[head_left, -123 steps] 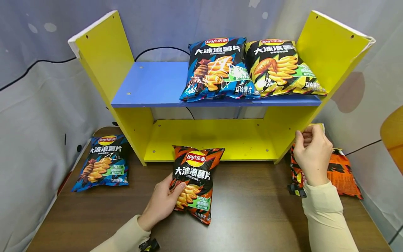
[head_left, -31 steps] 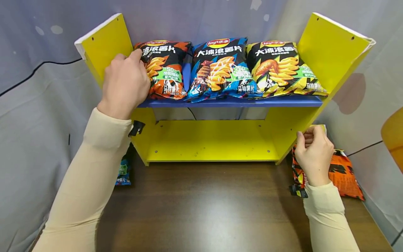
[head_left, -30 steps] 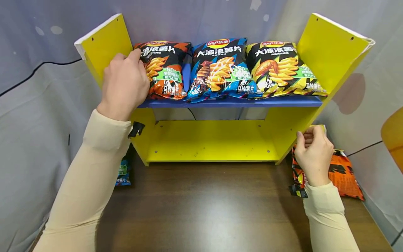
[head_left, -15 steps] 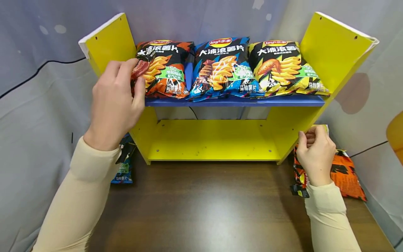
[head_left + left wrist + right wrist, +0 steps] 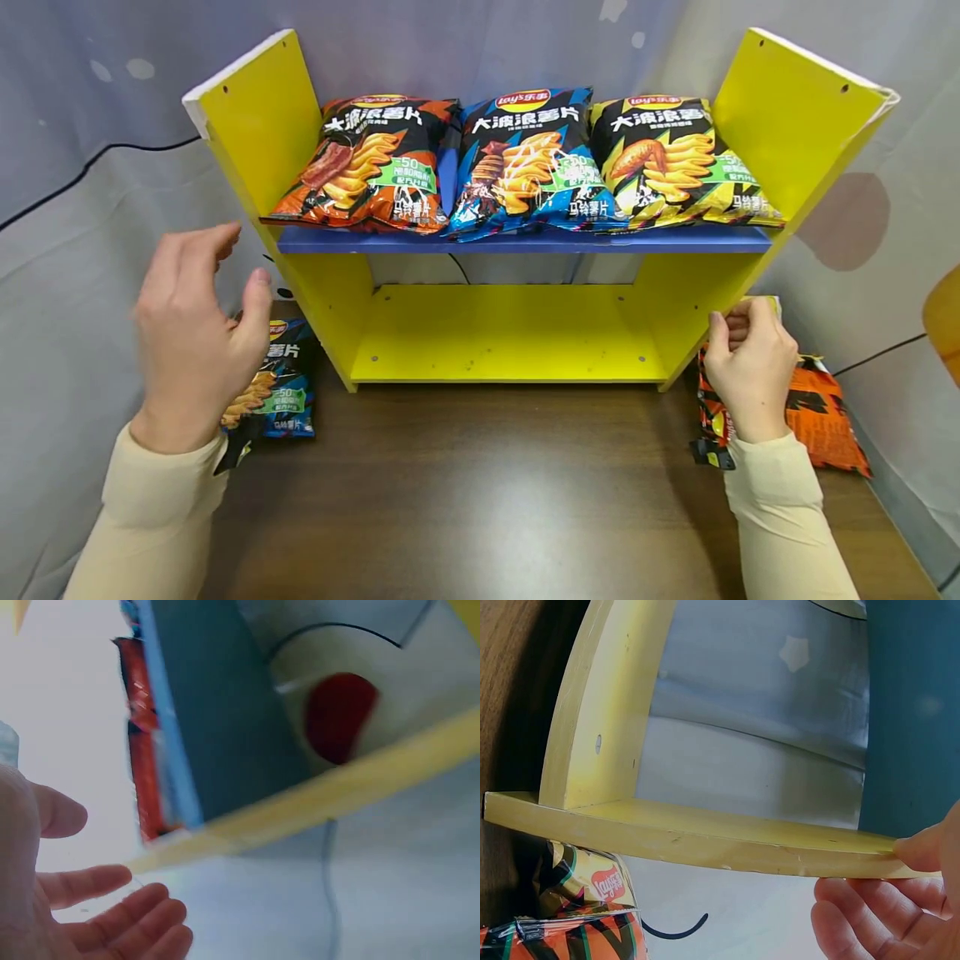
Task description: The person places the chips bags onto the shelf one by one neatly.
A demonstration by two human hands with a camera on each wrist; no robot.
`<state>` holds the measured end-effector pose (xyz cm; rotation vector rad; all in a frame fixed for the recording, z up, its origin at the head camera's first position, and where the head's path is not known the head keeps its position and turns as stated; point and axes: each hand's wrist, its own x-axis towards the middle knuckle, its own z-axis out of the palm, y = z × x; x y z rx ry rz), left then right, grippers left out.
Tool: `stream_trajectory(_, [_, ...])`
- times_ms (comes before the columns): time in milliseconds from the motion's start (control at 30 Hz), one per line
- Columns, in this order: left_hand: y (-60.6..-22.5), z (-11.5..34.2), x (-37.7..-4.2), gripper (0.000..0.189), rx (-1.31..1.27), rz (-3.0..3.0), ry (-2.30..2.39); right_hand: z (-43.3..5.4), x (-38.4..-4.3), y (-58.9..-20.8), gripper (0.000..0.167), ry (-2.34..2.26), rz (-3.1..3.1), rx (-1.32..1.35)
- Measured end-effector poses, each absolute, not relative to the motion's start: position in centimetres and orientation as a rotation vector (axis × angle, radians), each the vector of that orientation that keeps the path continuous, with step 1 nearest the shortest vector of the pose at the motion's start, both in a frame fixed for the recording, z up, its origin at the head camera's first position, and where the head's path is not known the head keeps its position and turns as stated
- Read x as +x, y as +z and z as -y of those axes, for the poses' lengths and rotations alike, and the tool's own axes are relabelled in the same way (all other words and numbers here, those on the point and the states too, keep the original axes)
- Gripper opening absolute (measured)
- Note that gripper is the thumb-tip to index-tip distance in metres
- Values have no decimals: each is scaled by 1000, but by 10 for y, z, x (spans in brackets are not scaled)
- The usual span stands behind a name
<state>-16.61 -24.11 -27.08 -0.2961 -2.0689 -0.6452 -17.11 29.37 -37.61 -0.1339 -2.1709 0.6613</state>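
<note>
My left hand [image 5: 198, 333] hangs in the air left of the shelf, holding nothing, thumb and fingers apart. In the left wrist view its fingers [image 5: 142, 915] are spread below the shelf edge. A red-and-black bag of chips [image 5: 375, 171] leans on the blue upper board at the left end, beside a blue bag of chips [image 5: 517, 167] and a yellow-and-black bag of chips [image 5: 663, 162]. My right hand [image 5: 753, 367] grips the front edge of the yellow shelf's [image 5: 693, 312] right side panel, thumb inside and fingers outside in the right wrist view.
Another blue chip bag [image 5: 288, 400] lies on the brown table [image 5: 487, 500] left of the shelf, partly behind my left hand. Right of it lie an orange chip bag [image 5: 821, 417] and a yellow one [image 5: 585, 881]. A curtain [image 5: 75, 250] hangs behind.
The red-and-black bag went from my left hand above the table onto the upper board's left end. My left hand then let go and moved down and left. The right hand stayed put.
</note>
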Motion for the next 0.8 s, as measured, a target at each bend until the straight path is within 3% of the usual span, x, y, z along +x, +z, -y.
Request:
stream_trajectory(567, [-383,332,-180,66,132,2631,-747,-293,-173,-377,21,660,2145,-111])
stream_trajectory(700, [-408,349,-190,83,229,2750,-697,-294,-172,-378,20,661,2145,-125])
stream_trajectory(800, [-422,361,-197,106,313,2876,-671,-294,-172,-377,20,660,2141,-123])
